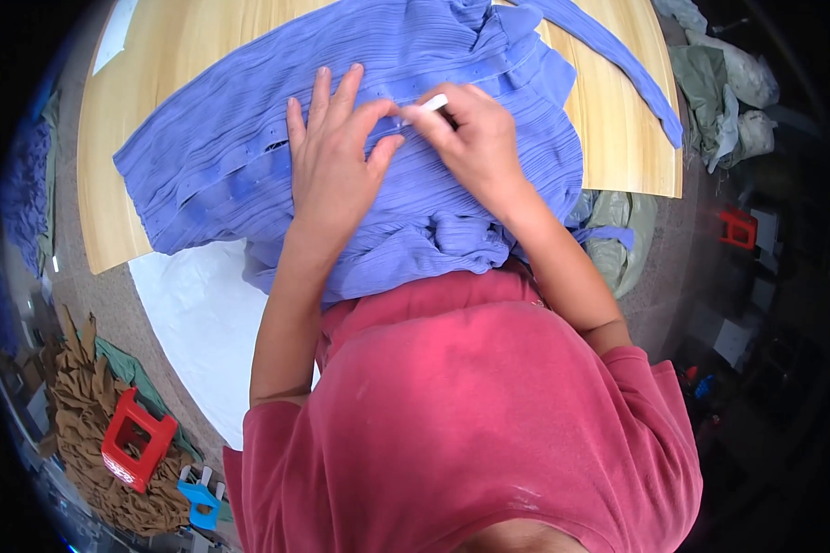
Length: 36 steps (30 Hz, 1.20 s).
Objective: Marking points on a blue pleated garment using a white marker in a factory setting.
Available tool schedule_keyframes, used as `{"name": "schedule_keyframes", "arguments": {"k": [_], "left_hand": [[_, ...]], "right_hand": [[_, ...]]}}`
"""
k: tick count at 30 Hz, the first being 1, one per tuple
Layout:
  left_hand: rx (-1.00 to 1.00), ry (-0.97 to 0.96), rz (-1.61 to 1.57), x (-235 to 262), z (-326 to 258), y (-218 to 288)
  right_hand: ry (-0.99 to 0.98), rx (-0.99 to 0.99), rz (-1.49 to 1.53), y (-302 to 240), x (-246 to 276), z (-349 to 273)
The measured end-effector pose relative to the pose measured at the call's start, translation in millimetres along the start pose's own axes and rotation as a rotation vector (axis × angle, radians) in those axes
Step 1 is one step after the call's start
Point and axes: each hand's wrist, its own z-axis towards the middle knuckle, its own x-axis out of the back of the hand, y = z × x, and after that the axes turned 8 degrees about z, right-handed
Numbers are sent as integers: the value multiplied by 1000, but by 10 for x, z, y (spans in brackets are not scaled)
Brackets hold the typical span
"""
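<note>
**Hands on pleated blue cloth**

Head view: the near edge of the blue pleated garment [249, 157] is hidden behind the person's red shirt [470, 415], and its strap runs out of sight past the wooden table [618, 120]. The left hand [332, 166] lies flat and released on the garment. The right hand [475, 138], just beside it, pinches a small white stick [431, 103], perhaps chalk. A red stool [136, 441] stands on the floor, well apart from the garment.

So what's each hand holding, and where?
Right hand pinches a white chalk stick near its lower end. Left hand holds nothing, pressing flat on the blue garment.
</note>
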Motion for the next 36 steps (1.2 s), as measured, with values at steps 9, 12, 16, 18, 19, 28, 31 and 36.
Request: {"name": "schedule_keyframes", "arguments": {"k": [9,12,16,18,19,28,31,36], "left_hand": [[-15,-39,11,161,-49,-185],[-20,-22,-2,154,-44,-147],[-57,5,-4,139,26,33],[-79,34,-3,98,57,129],[-120,46,-1,62,86,169],[-19,-39,-21,-111,84,152],[-21,-48,-25,-98,73,126],[-20,-52,-32,-90,64,119]], "right_hand": [[-25,3,205,419,278,-416],[12,16,177,389,241,-405],[13,9,181,320,231,-338],[14,11,200,286,240,-317],[-22,-11,155,260,246,-304],[-30,-74,81,261,297,-324],[-17,-116,100,204,279,-279],[55,-194,439,155,123,-199]]}}
